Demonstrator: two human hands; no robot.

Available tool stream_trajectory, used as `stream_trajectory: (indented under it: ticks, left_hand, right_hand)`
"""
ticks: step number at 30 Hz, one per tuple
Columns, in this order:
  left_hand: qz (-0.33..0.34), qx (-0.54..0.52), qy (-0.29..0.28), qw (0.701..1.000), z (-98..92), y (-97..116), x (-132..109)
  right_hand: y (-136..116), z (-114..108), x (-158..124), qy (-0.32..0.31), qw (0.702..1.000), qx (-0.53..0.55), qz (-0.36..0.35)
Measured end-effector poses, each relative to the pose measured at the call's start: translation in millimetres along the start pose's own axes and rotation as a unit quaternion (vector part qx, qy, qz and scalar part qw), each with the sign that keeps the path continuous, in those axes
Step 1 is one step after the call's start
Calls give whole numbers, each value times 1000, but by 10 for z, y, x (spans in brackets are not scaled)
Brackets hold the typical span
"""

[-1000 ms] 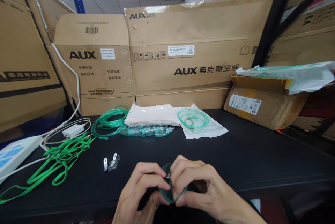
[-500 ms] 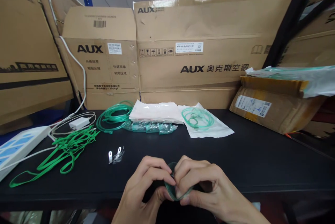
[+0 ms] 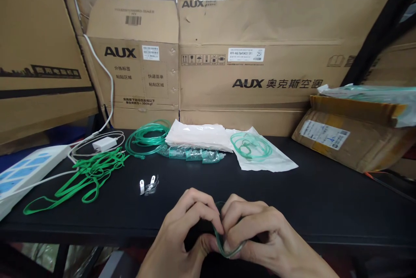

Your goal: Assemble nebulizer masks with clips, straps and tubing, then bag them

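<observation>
My left hand (image 3: 182, 234) and my right hand (image 3: 266, 237) meet at the near edge of the black table (image 3: 325, 200). Both pinch a small clear green plastic mask piece (image 3: 224, 245), fingertips pressed together over its rim. Most of the piece is hidden behind my fingers. Two small metal clips (image 3: 147, 185) lie on the table just left of my hands.
Green straps (image 3: 84, 176) and a coil of green tubing (image 3: 146, 137) lie at the left. Green mask parts (image 3: 191, 154) sit under white bags (image 3: 198, 136), beside a bagged tube (image 3: 256, 150). Cardboard boxes (image 3: 260, 53) wall the back; a power strip (image 3: 22, 174) sits far left.
The view has shifted down and left, so my hands sit lower in frame. My fingers stay pinched on the green piece, which has turned slightly within them.
</observation>
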State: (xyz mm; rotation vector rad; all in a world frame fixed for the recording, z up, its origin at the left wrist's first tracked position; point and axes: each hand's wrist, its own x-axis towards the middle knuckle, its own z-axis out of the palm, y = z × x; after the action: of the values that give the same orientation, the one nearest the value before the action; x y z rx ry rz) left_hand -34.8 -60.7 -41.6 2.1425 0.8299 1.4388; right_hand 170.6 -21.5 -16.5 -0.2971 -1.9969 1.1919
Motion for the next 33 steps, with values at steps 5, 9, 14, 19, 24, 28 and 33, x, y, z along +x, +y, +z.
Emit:
stream_trajectory:
  ticks: [5,9,14,19,24,28,33]
  left_hand:
    - [21,2,-6,1000,-2,-1,21]
    - [56,26,-3,998,4,0,50]
    - [70,10,16,997,7,-12,37]
    - [74,0,20,997,11,-47,-1]
    - [93,34,44,994,25,-85,-17]
    - [110,72,57,990,39,-88,-29]
    - [131,88,87,984,65,-79,-16]
  right_hand:
    - [-28,9,21,-10,1000,5,17]
    - [-55,14,24,-7,998,7,56]
    - [-21,17,6,23,998,13,62]
    - [75,30,-42,82,992,75,63]
    - [120,32,-61,75,992,81,53]
    - [119,24,-49,71,993,81,46]
    - [70,39,-36,75,993,86,44]
